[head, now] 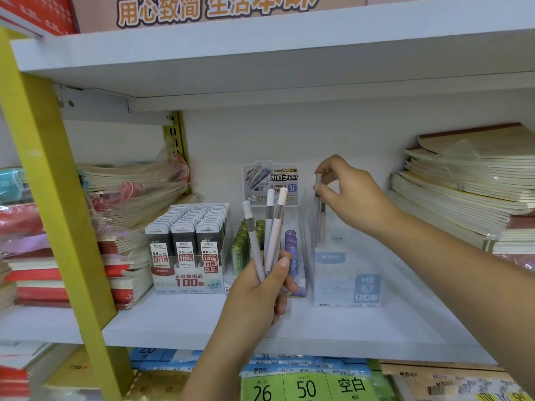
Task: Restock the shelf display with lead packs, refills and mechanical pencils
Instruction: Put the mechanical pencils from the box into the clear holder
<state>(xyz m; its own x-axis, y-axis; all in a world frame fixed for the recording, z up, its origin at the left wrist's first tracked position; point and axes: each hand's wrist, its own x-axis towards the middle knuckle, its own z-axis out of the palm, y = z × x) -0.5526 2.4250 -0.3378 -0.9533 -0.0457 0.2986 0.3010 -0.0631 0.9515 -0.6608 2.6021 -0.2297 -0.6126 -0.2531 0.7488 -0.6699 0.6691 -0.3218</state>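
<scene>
Arm stretched far over the shelf [179,322], the right hand [351,195] pinches the top of a grey pencil [318,209] standing in the clear display box [347,285]. Nearer, the raised left hand [260,287] grips three pencils [273,227] upright.

We are looking at a stationery shop: a white shelf [179,322] on a yellow upright [58,198] carries a printed display box [188,282] of lead packs [185,224]. Wrapped notebook stacks [463,192] flank it, labelled loose-leaf paper packs [304,383] lie below, and a promotional banner [214,10] runs overhead.
</scene>
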